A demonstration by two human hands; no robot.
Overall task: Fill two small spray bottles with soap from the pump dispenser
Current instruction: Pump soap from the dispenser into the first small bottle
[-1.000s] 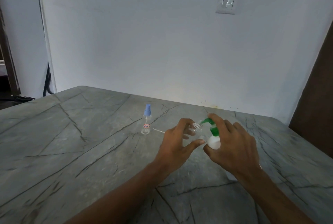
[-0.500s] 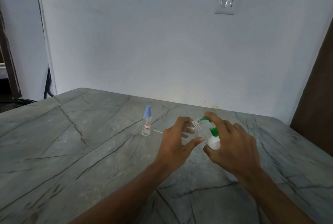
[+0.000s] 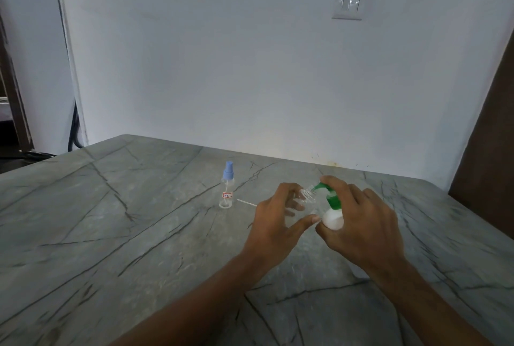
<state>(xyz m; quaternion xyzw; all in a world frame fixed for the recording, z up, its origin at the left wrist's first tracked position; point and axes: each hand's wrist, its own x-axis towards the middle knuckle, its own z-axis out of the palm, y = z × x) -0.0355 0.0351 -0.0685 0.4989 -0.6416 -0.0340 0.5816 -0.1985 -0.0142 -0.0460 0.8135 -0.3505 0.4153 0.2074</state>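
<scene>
My left hand [image 3: 274, 216] hides most of the open bottle [image 3: 305, 197]; my right hand [image 3: 364, 227] covers the dispenser [image 3: 333, 219] body. I can't read the capped bottle's label [image 3: 227, 195].

pale wall [image 3: 250, 67] – veined stone table [image 3: 111, 234]

Bare forearms, hands [image 3: 281, 223], no sleeves

Bench [image 3: 116, 234] open across 7 to 10 o'clock, wide passage. Capped spray bottle [image 3: 227, 189] upright at 11 o'clock, thin dip tube [image 3: 246, 202] lying just beside. Both hands crowd centre-right round pump dispenser [image 3: 332, 210]. Wall [image 3: 222, 67] closes 12 o'clock.
</scene>
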